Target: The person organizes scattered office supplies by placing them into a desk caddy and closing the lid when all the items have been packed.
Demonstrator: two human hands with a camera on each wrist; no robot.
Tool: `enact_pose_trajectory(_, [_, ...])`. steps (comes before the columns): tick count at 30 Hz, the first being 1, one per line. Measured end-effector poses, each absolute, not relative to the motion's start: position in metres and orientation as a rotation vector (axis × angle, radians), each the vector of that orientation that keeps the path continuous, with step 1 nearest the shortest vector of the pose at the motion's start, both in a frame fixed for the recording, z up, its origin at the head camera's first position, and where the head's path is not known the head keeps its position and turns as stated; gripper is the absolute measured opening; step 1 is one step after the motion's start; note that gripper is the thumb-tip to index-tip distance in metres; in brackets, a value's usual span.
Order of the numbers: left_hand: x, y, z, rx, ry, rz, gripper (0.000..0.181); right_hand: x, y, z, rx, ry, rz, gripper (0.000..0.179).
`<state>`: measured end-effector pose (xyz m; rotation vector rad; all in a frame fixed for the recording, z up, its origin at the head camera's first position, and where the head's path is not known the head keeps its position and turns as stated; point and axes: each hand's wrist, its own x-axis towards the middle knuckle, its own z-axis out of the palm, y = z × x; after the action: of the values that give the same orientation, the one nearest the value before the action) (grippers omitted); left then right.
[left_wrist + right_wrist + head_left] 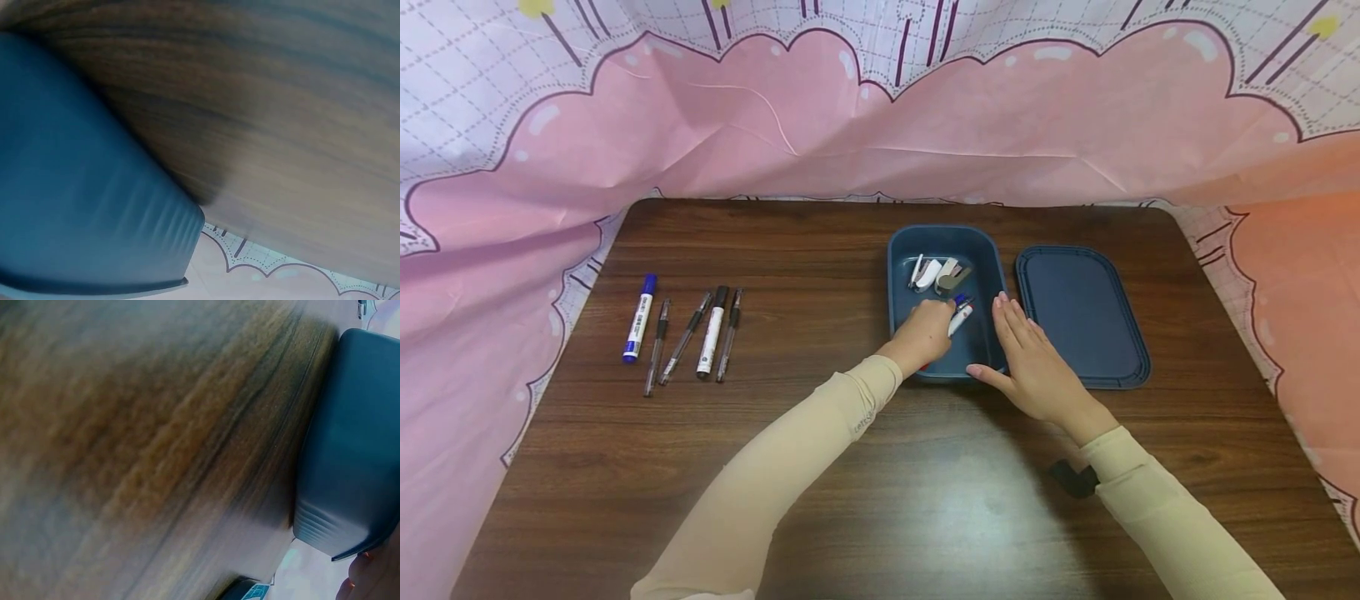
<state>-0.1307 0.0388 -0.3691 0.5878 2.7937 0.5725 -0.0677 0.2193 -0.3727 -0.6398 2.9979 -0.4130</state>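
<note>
White cylindrical plastic marker (961,319) gripped by the left hand (927,329), apparently being stowed in the frame's centre-right blue rectangular plastic box (955,242), should need releasing next, right hand (1033,371) fingers straight.

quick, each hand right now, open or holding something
Left hand: closed, apparently holding a white marker.
Right hand: open, against the box.
</note>
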Motion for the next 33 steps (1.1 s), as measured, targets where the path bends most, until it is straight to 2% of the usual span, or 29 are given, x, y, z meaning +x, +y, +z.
enact_pose_trajectory(24, [-0.1282, 0.0403, -0.3688, 0.614, 2.804, 0.611, 0.051, -0.0675, 0.2206, -0.3751, -0.658, 3.014, -0.41, 0.093])
enact_pose_trajectory(33, [-0.1323, 0.0349, -0.3608, 0.71, 2.869, 0.739, 0.043, -0.0672, 0.2204, -0.3745, -0.647, 3.011, -0.415, 0.092])
